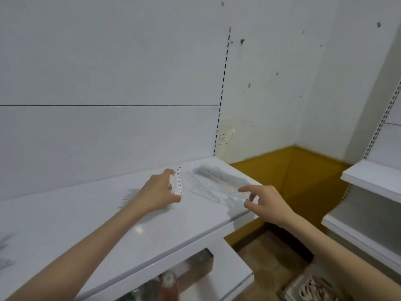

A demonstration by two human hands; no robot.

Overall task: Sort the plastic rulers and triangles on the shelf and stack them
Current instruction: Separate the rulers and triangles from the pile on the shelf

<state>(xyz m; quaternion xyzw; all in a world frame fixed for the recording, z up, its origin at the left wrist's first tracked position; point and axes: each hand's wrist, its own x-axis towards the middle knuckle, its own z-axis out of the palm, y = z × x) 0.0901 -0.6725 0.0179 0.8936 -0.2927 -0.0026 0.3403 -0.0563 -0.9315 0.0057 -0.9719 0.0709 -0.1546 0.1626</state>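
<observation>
On the white shelf (91, 231), my left hand (159, 192) pinches a small clear plastic ruler (178, 180) with printed numbers, held upright on its end. My right hand (263, 199) pinches the near end of a long clear ruler (225, 183) that lies across a pile of transparent rulers and triangles (208, 192) near the shelf's right end. More clear pieces (130, 197) lie blurred behind my left wrist, and others (6, 253) sit at the far left edge.
A white back panel (108, 83) rises behind the shelf. A second white shelving unit (368, 181) stands at the right. Below are a lower shelf with bottles (169, 283) and a basket (312, 290) on the floor.
</observation>
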